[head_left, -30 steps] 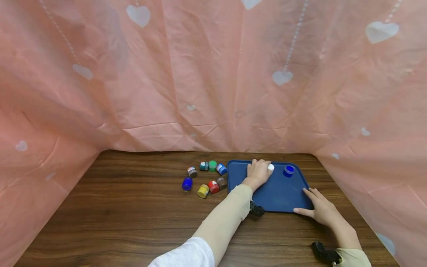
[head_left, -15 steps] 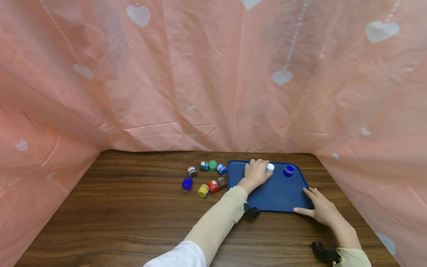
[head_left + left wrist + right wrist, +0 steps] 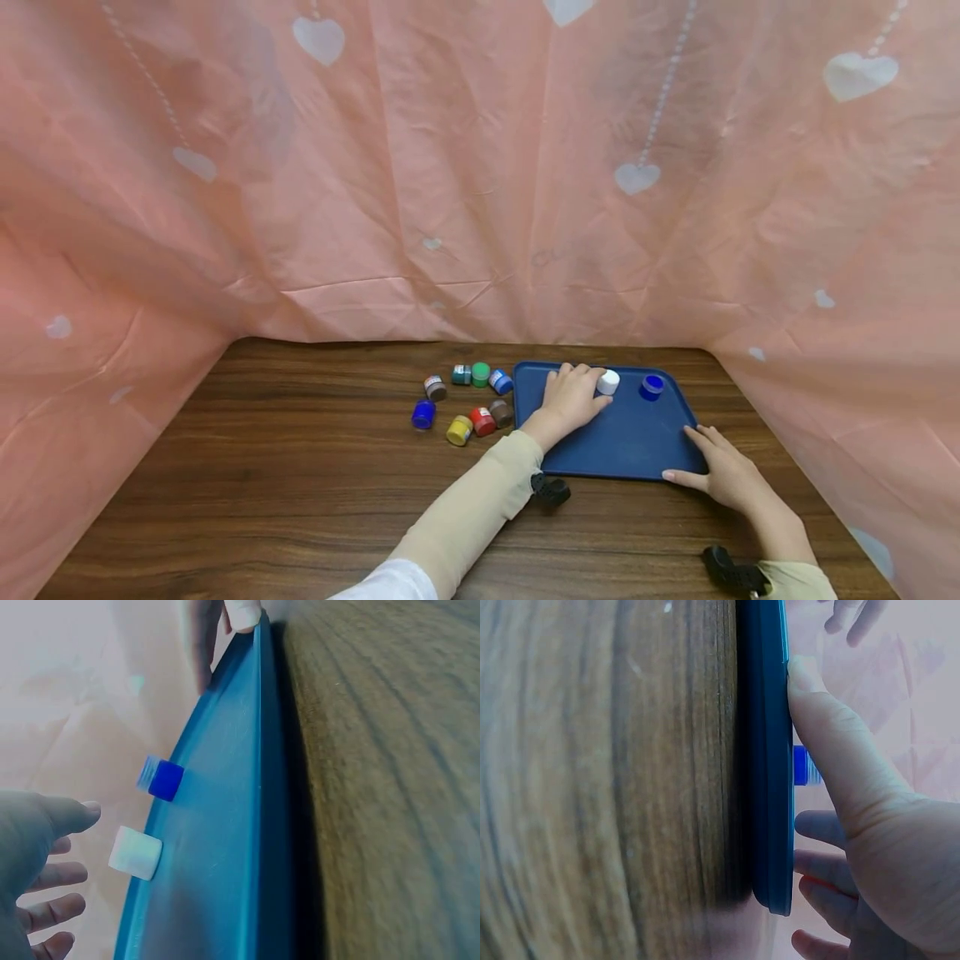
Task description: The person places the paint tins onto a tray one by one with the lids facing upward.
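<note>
One white jar [image 3: 608, 382] stands upright on the blue tray [image 3: 626, 450], near its far edge, and its short axis points straight up from the tray floor. Your left hand [image 3: 572, 400] is just beside this jar; the left wrist view shows a gap between them, the thumb and fingers spread and holding nothing. Your right hand [image 3: 723, 468] rests at the near right corner of the tray, the thumb on the near rim, the fingers extended along the right side, without clenching.

The tray carries also a blue jar [image 3: 652, 387], which stands upright toward the far right corner, its lower part deep blue and its upper part clear. What is inside the white jar, you cannot see. To the left of the tray is a loose group of other jars [image 3: 483, 422], eight in number, coloured yellow, red, green, teal, blue and brown.

All this is upon a brown wood-grain tabletop [image 3: 300, 500]. Behind it and at both sides hangs a pink curtain [image 3: 480, 167] with white hearts. You wear beige sleeves [image 3: 472, 504].
</note>
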{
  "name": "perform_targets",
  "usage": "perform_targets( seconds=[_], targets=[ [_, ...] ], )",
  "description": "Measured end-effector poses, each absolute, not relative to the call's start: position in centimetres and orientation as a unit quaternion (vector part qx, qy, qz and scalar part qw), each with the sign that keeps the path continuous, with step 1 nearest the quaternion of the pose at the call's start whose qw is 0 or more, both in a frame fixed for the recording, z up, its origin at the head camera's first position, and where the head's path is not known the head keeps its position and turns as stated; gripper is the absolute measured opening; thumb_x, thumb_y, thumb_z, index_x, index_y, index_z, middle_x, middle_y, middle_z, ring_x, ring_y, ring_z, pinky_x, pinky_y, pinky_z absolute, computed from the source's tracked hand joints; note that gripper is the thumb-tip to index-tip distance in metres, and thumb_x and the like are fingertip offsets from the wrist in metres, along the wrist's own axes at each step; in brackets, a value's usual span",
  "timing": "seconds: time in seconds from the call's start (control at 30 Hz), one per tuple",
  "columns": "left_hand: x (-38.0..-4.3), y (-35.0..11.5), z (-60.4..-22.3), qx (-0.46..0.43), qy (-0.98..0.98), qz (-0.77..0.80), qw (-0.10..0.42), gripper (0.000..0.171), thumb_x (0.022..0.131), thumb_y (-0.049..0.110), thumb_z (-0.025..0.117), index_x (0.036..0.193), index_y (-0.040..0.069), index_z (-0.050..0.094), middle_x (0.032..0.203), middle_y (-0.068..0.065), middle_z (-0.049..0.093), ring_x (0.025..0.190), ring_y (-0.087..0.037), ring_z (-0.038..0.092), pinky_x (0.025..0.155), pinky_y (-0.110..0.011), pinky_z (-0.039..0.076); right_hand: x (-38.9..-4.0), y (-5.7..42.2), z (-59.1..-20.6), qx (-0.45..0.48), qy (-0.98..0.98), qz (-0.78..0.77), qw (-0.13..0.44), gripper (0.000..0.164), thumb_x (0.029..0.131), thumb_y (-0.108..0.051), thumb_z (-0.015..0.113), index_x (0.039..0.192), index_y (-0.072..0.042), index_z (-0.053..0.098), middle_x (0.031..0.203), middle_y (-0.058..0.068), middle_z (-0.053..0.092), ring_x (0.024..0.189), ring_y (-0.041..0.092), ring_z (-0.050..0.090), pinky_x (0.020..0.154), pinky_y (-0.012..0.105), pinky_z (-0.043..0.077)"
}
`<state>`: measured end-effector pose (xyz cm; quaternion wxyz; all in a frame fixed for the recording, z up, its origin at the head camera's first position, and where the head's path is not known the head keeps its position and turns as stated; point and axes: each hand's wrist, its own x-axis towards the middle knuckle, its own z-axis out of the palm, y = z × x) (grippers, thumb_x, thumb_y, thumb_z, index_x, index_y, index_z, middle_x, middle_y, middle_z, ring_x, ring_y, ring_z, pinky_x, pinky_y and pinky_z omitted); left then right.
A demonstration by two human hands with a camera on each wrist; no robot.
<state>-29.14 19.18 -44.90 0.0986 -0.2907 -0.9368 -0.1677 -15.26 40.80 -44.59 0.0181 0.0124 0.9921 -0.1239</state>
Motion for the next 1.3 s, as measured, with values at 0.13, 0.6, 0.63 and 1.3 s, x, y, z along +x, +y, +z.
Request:
perform_targets(
  seconds=[0.13,0.6,0.63,1.3],
  targets=[
    [-28.5,18.5,-44.7,-0.305,-0.933,-0.154,0.110,0.047,0.092,0.052,0.061,0.135,0.033,0.056,0.127,0.010,0.063,0.110,-0.016,0.057,0.085,-0.033,0.044,-15.2,40.8,-44.5,0.012,0.992,-0.123,0.017,0.100,0.079,-0.060,0.069,0.141,0.012,0.039,0.142,0.044,0.030,0.128,0.063,0.032,0.095,0.073,0.033],
    [-26.7,14.7,-43.5,-0.345,-0.915,-0.133,0.164,0.040,0.094,0.054,0.055,0.126,0.032,0.063,0.121,0.012,0.067,0.103,-0.012,0.059,0.080,-0.029,0.041,-15.3,41.3,-44.8,0.005,0.993,-0.120,0.014,0.099,0.080,-0.060,0.069,0.141,0.012,0.039,0.142,0.044,0.031,0.127,0.063,0.033,0.091,0.074,0.034],
    [-26.6,14.4,-43.4,-0.348,-0.913,-0.130,0.170,0.039,0.094,0.054,0.055,0.126,0.032,0.063,0.120,0.012,0.067,0.102,-0.012,0.059,0.079,-0.029,0.041,-15.3,41.3,-44.8,0.006,0.993,-0.121,0.015,0.099,0.080,-0.060,0.069,0.141,0.012,0.039,0.142,0.044,0.031,0.127,0.063,0.033,0.092,0.074,0.034],
    [-25.0,8.0,-44.5,-0.403,-0.862,-0.082,0.297,0.023,0.090,0.047,0.065,0.103,0.029,0.070,0.094,0.014,0.070,0.084,-0.010,0.057,0.073,-0.029,0.039,-15.1,42.0,-44.6,0.011,0.991,-0.128,0.023,0.100,0.081,-0.060,0.068,0.142,0.013,0.036,0.143,0.044,0.027,0.129,0.063,0.029,0.096,0.073,0.032]
  ],
)
